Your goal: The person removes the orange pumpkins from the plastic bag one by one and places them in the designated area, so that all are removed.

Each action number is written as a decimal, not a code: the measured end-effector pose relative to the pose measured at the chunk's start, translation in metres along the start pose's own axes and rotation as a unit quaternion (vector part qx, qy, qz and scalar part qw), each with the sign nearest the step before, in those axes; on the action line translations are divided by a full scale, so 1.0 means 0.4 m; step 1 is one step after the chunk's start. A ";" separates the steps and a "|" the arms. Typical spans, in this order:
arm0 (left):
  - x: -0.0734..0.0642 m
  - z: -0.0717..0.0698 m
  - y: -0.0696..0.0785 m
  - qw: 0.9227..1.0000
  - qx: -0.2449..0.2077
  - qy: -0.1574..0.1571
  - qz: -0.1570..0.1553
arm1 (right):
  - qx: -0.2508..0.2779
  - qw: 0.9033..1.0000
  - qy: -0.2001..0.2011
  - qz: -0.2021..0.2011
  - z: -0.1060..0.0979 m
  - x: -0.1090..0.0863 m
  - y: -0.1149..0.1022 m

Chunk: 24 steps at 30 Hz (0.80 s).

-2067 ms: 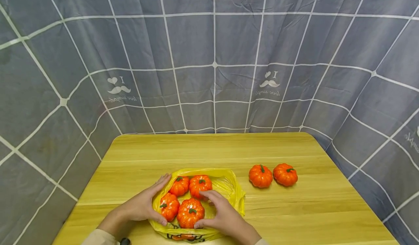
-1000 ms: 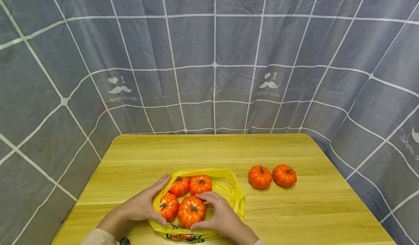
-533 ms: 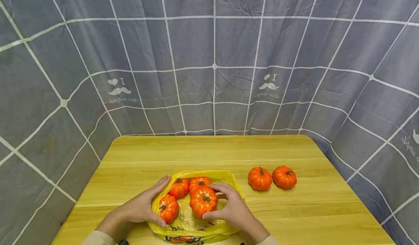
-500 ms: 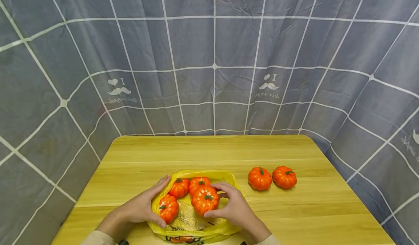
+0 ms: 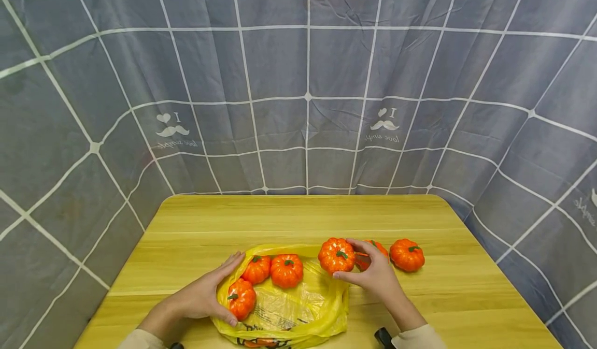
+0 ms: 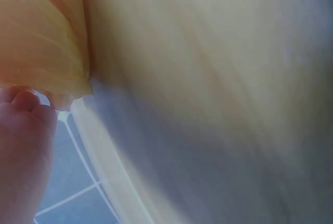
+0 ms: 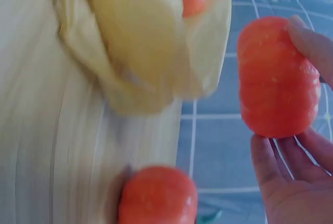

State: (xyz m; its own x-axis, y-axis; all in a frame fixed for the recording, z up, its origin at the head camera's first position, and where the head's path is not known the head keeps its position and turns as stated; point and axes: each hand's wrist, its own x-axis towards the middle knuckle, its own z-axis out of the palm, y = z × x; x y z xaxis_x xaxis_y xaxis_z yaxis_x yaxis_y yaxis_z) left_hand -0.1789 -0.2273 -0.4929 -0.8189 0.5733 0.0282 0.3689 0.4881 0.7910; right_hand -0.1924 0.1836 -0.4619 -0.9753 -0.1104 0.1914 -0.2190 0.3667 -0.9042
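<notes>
My right hand [image 5: 375, 270] grips a small orange pumpkin [image 5: 336, 256] with a green stem between thumb and fingers, at the right rim of a yellow plastic bag [image 5: 322, 333]. In the right wrist view the held pumpkin [image 7: 278, 78] is raised clear of the table. The bag lies wide open, with three more pumpkins inside: one at the back left [image 5: 256, 270], one at the back middle [image 5: 286, 271] and one at the front left [image 5: 241, 299]. Around the bag's left side my left hand [image 5: 202, 292] holds the plastic, thumb at the front and fingers at the back.
Two pumpkins stand on the wooden table [image 5: 200, 214] to the right: one [image 5: 407, 255] in full view, the other [image 5: 377, 245] partly behind my right hand. A grey curtain [image 5: 280, 121] with white lines hangs behind the table.
My right hand has taken hold of the front pumpkin in the bag, lifted it and carried it right to the bag's right rim. The left hand has stayed in place.
</notes>
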 end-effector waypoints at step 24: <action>0.004 -0.005 0.003 1.000 -0.005 -0.009 -0.013 | -0.007 0.976 0.173 0.129 -0.243 -0.014 0.059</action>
State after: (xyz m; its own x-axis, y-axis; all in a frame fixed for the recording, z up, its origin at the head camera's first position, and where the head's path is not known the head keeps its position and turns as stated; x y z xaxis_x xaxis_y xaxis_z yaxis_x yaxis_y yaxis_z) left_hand -0.1808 -0.2273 -0.4906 -0.8200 0.5724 -0.0028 0.3438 0.4964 0.7971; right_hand -0.1950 0.2827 -0.4474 -0.9489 0.3058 0.0776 0.0378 0.3545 -0.9343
